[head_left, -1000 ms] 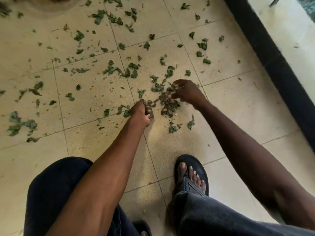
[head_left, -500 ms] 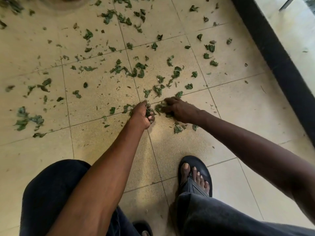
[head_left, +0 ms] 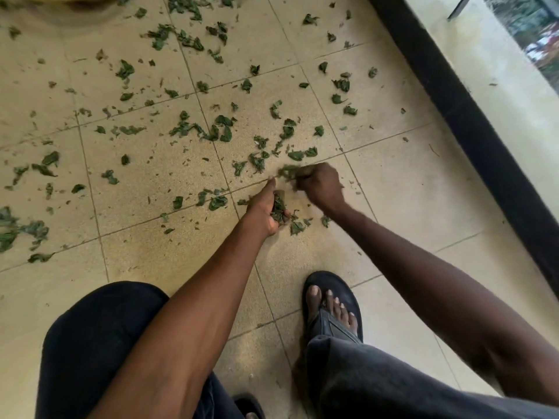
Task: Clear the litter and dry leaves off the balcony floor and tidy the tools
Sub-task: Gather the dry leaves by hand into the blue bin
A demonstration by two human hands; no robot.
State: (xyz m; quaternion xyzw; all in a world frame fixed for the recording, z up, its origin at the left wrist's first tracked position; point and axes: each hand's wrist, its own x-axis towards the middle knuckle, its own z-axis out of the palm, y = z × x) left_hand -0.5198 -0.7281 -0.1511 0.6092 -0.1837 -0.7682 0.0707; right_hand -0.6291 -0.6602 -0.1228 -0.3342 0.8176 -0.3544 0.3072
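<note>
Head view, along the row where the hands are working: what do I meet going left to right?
Leaf clump at the left edge → single leaf → left hand, holding leaves → right hand → bare tiles → black kerb.

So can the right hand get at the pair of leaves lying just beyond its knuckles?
Probably yes. The right hand is already down at the floor, the two leaves lie bare just ahead, and nothing stands between. It already pinches some leaf scraps, so its grip is partly full.
</note>
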